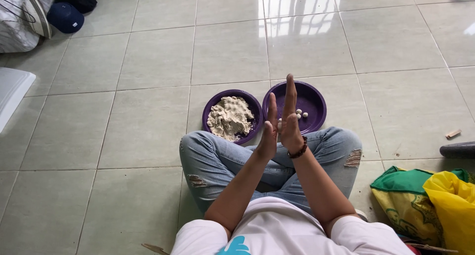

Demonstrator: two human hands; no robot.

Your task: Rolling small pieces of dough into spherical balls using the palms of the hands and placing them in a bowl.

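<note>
I log my left hand (268,136) and right hand (290,117) pressed flat together, contents hidden, just near of the right bowl (316,100) of dough balls (300,114).

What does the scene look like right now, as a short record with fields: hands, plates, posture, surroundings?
left hand: palm pressed toward the right hand, fingers straight
right hand: upright against the left, beaded bracelet at wrist
held item: hidden between the palms, cannot tell
left plate: purple, holds pale dough mass
right plate: purple, few small white balls
posture: seated cross-legged on tiled floor, torn jeans
surroundings: yellow and green bags at right
</note>
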